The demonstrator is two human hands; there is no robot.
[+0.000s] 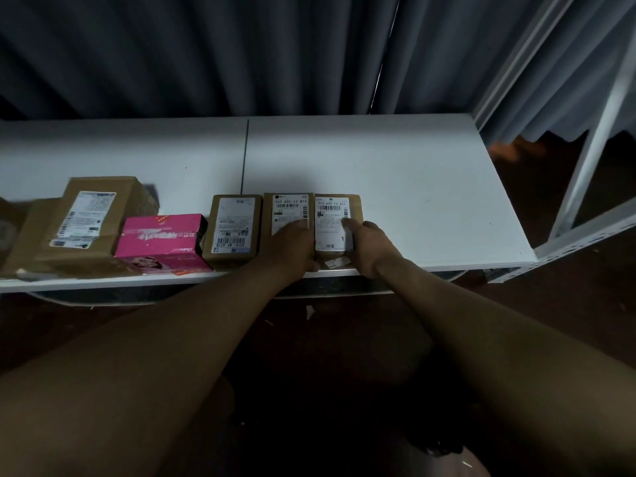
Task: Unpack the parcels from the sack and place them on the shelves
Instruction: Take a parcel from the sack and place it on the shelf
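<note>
Three small brown parcels with white labels stand side by side at the front of the white shelf (413,187). My left hand (292,249) rests on the near end of the middle parcel (288,208), its fingers lying along the label. My right hand (366,246) holds the rightmost parcel (332,218), thumb on the label and fingers round its right side. The third small parcel (232,228) stands just left of them, untouched. The sack is not in view.
A pink printed box (161,242) and a larger brown carton (86,222) sit further left on the shelf. Bare shelf extends behind and to the right of the parcels. A white shelf upright (585,149) rises at the right, and grey curtains (241,53) hang behind.
</note>
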